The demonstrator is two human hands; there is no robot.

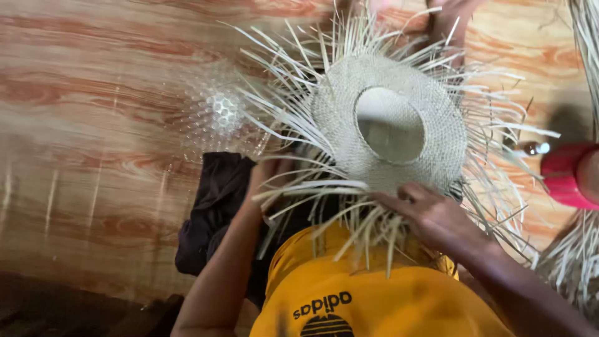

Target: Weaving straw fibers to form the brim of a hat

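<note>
Observation, head view. A person in a yellow shirt (pixel 374 299) holds a half-woven straw hat (pixel 399 134) over the lap, above a floor with a wood-grain pattern (pixel 93 125). The hat is a pale woven ring with an oval opening at its centre; loose, unwoven straw strips (pixel 299 187) stick out all round its edge.

Right hand (pixel 430 215): at the near rim of the hat, fingers curled onto the woven edge and the strands there; grip clenched on the hat.

Left hand (pixel 268 178): under the near-left edge, mostly hidden by strips. It touches the hat, but I cannot tell whether its grip is clenched or released.

A dark cloth (pixel 212 212) lies just beside the left forearm. A clear dimpled object (pixel 218 112) sits on the floor to the left of the hat. A red object (pixel 571 175) shows at the right edge, with more straw (pixel 574 262) below it.
</note>
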